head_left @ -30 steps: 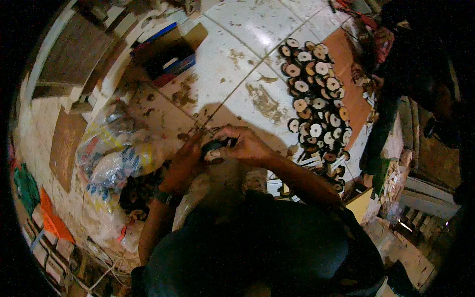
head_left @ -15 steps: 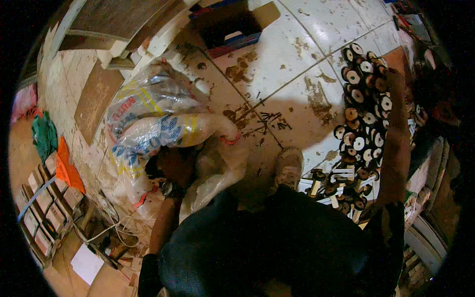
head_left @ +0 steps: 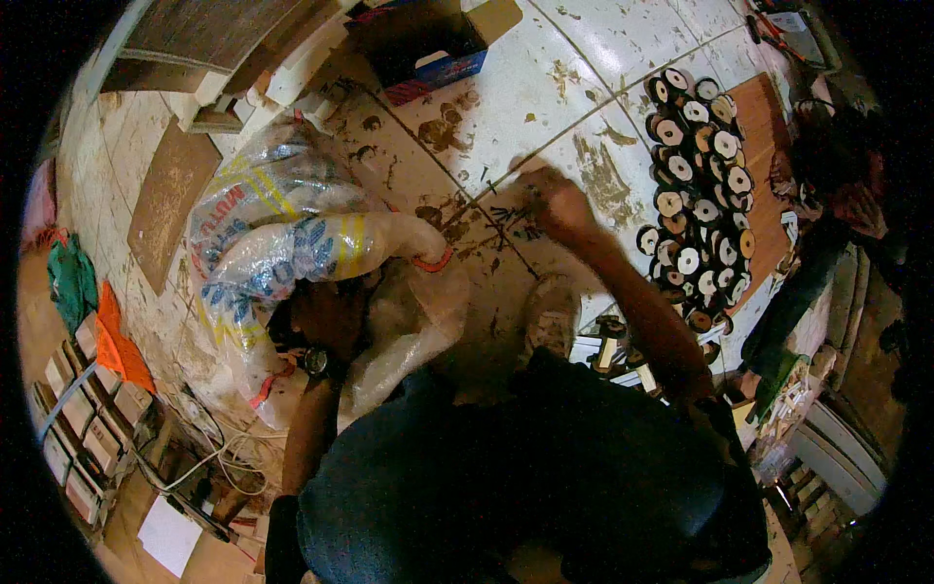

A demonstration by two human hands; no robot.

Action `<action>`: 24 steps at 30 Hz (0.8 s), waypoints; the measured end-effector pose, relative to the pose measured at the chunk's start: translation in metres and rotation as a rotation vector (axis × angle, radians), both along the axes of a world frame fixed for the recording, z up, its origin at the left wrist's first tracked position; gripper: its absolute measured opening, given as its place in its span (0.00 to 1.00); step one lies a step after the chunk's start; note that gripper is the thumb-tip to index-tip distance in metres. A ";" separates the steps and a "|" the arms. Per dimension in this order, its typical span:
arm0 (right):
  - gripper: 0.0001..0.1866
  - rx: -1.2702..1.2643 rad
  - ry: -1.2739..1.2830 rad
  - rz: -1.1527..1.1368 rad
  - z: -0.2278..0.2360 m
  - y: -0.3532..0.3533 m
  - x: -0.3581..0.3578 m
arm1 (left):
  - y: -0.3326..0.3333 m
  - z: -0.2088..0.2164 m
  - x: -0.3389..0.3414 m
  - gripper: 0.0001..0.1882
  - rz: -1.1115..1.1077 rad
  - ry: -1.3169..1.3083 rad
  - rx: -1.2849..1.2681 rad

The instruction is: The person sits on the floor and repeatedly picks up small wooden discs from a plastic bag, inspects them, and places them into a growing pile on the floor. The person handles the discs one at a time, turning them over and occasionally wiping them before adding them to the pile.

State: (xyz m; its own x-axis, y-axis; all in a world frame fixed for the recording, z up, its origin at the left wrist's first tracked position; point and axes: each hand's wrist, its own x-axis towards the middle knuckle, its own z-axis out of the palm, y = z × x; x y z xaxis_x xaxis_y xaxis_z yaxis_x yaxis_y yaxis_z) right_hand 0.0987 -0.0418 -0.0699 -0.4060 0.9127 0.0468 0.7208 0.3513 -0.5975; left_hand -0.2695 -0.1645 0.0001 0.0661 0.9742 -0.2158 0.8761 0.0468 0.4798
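A shiny plastic sack [head_left: 331, 248] with red, blue and yellow printing lies crumpled on the floor to the left. In its folds rests my left hand [head_left: 329, 319], a watch on the wrist; its fingers are in shadow and partly hidden. My right hand [head_left: 556, 201] is low over a scatter of small dark screws or nails [head_left: 508, 216]. Motion smears its fingers, so whether they hold anything is unclear. Farther right, many round pale and brown discs with center holes [head_left: 702, 202] are clustered, some stacked, on a brown board [head_left: 762, 170].
A dark open carton [head_left: 418, 49] stands at the far side. A brown flat panel [head_left: 175, 204] lies on the dirty tiles at left, with loose cable [head_left: 233, 453] nearer me. White strips and wood pieces [head_left: 613, 360] lie by my right forearm. Another person's hand [head_left: 861, 209] shows at right.
My right hand has swung left from the discs to the scattered dark fasteners. My left hand stays at the sack. The whole view has shifted slightly.
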 end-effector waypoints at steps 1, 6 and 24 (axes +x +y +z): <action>0.18 -0.017 -0.036 0.048 -0.010 -0.010 -0.014 | 0.000 0.002 0.001 0.19 0.012 -0.026 0.000; 0.21 0.094 -0.095 -0.136 -0.047 -0.019 -0.049 | -0.001 0.004 0.007 0.19 0.027 -0.085 0.016; 0.12 -0.467 0.765 -0.561 0.075 -0.036 -0.023 | 0.021 0.031 0.082 0.21 0.360 -0.927 -0.603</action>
State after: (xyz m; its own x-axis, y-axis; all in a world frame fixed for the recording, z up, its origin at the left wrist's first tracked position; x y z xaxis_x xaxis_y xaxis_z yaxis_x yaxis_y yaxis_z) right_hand 0.0754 -0.0778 0.0048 0.0686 0.9538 -0.2924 0.0829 -0.2975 -0.9511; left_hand -0.1876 -0.1438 0.0308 0.1819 0.7247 -0.6646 0.0909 0.6606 0.7452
